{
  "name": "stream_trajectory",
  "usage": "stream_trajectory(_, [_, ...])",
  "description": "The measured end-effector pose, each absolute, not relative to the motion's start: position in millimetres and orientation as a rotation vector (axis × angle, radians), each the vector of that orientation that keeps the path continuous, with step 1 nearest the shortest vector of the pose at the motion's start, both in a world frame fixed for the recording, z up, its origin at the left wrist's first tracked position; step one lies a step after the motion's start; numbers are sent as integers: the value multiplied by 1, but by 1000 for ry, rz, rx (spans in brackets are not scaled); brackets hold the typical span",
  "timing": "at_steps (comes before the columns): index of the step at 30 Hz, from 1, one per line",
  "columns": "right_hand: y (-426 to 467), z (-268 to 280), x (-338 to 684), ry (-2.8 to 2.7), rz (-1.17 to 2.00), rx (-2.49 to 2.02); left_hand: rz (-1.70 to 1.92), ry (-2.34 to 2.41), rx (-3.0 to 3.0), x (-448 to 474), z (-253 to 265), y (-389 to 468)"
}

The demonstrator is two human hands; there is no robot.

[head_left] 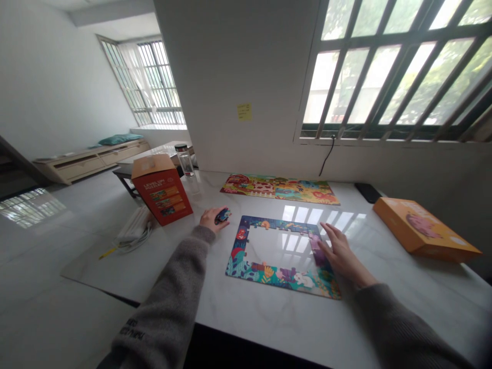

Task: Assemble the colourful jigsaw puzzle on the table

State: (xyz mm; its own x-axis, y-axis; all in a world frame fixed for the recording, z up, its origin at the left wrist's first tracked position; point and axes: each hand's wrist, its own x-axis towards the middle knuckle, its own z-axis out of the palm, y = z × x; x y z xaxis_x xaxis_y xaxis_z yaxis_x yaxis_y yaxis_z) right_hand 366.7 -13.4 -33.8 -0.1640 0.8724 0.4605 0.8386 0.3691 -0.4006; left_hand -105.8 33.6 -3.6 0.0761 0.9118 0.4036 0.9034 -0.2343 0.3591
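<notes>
On the white marbled table lies a jigsaw puzzle border [265, 271], a joined rectangular frame of colourful pieces around a bare middle. My left hand [210, 219] is left of the border's upper left corner, its fingers closed around puzzle pieces [223, 216] that look stacked; how many I cannot tell. At the border's right side is my right hand [340, 253], fingers stretched out and apart. Its thumb reaches the purple piece [316, 248] on that side, and the hand hides part of the right edge. Whether it presses on the border I cannot tell.
Behind the border lies a long assembled puzzle [280, 189]. A red puzzle box [163, 192] stands at the left beside a glass bottle [185, 161] and a white power strip [134, 225]. To the right are an orange box [425, 228] and a black phone [367, 192].
</notes>
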Motion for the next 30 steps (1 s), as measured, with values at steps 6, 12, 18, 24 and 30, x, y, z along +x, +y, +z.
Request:
stream_trajectory(6, [-33,-2,328,-2076,274,-1292,642,1556,2513,-5,2,9])
stream_trajectory(12, [-46,3,283,-1789,959,-1135,645,1135,2666,52,10,-17])
stream_trajectory(18, [-47,2,265,-1501,1252,-1106,775,1084,2524,60,5,-18])
stream_trajectory(24, [-50,5,263,-1321,1401,-1081,970,943,2414,61,-1,-16])
stream_trajectory(30, [-52,4,263,-1275,1351,-1082,974,964,2352,60,-10,-15])
